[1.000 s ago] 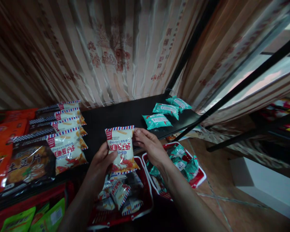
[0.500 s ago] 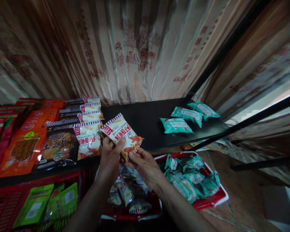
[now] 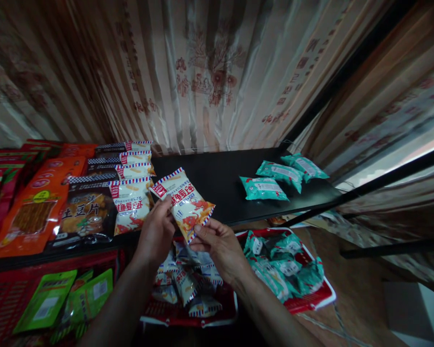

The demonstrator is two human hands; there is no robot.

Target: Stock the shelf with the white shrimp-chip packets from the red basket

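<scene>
A striped curtain (image 3: 202,72) hangs behind the black shelf (image 3: 217,168), which carries orange and dark bags (image 3: 39,212) toward 9 o'clock, a stepped row of white packets (image 3: 132,202) beside them, and three teal packets (image 3: 271,180) well apart toward 3 o'clock. Below the shelf's front edge sit two red baskets, one of teal packets (image 3: 327,294) at 4 o'clock and one of white packets (image 3: 188,320) at 6 o'clock under the wrists. The held packet (image 3: 186,202) has changed most: a second ago it stood upright and square to the camera, out in front of the shelf. Now it is swung over and carried left, so it hovers above the front edge just beside the white row, whether touching the nearest packet I cannot tell. For the work in hand this means the packet is out of the basket and level with its like on the shelf, but not laid down. Its long axis runs from 10 o'clock to 4 o'clock, the red-labelled top edge pointing to 10 o'clock, the printed face up. The left hand (image 3: 155,233) pinches the near long edge, thumb on the face and fingers hidden beneath. The right hand (image 3: 217,246) has dropped from the top corner to the bottom one, thumb and forefinger pressed together on it, the other fingers curled
</scene>
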